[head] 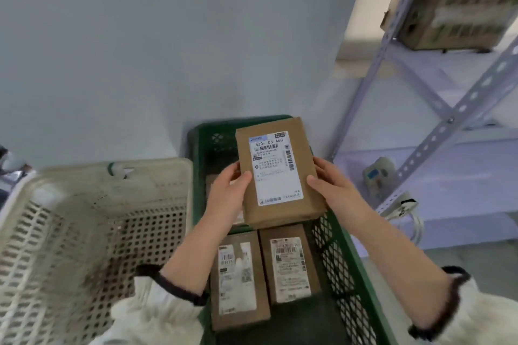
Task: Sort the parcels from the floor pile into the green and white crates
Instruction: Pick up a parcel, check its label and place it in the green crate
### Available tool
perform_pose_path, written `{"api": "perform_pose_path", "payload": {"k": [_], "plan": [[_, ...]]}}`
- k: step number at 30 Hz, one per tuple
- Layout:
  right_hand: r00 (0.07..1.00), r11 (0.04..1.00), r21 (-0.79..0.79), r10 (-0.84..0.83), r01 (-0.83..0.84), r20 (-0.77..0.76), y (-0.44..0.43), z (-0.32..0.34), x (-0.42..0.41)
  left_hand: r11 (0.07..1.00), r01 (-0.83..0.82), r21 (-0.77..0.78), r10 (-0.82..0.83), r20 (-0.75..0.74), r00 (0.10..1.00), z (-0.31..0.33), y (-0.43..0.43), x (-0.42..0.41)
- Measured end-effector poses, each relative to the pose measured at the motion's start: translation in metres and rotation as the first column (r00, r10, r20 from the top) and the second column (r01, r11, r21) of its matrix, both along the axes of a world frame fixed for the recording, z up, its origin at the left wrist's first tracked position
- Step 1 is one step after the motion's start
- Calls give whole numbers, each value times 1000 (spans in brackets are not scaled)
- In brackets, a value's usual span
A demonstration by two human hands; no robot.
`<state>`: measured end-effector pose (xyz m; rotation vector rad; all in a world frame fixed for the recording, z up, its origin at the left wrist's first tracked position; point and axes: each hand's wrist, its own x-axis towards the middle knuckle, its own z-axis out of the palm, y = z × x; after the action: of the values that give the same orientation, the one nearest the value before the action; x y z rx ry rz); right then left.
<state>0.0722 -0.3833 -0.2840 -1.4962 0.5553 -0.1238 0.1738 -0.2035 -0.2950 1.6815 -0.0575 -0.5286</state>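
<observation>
A brown cardboard parcel (277, 171) with a white shipping label is held label-up over the green crate (344, 258). My left hand (228, 193) grips its left edge and my right hand (333, 187) grips its right edge. Inside the green crate lie two labelled brown parcels side by side, one on the left (238, 280) and one on the right (290, 267). Another parcel is partly hidden under my left hand. The white crate (92, 232) stands to the left, touching the green crate, with no parcel visible in it.
A grey wall rises behind both crates. A metal shelving rack (437, 109) stands at the right, with a large cardboard box (454, 8) on an upper shelf and a small device (378, 176) on a lower one. Some dark objects show at the far left edge.
</observation>
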Motion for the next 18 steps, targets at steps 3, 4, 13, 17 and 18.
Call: {"api": "perform_pose_path", "payload": {"k": [3, 4, 13, 17, 18], "plan": [[997, 999, -35, 14, -16, -73, -35, -25, 32, 996, 66, 68, -67, 9, 998, -25, -28, 28], [994, 998, -61, 19, -25, -104, -42, -32, 40, 993, 82, 86, -83, 2, 997, -34, -35, 37], [971, 984, -172, 5, -48, -240, -42, -99, 77, 951, 127, 281, -120, -40, 992, -102, -54, 72], [937, 979, -176, 38, -106, -348, -37, -123, 80, 890, 187, 416, -185, -46, 982, -125, -46, 66], [927, 978, -180, 32, -106, -373, -36, -128, 80, 877, 202, 436, -206, -38, 978, -129, -45, 66]]}}
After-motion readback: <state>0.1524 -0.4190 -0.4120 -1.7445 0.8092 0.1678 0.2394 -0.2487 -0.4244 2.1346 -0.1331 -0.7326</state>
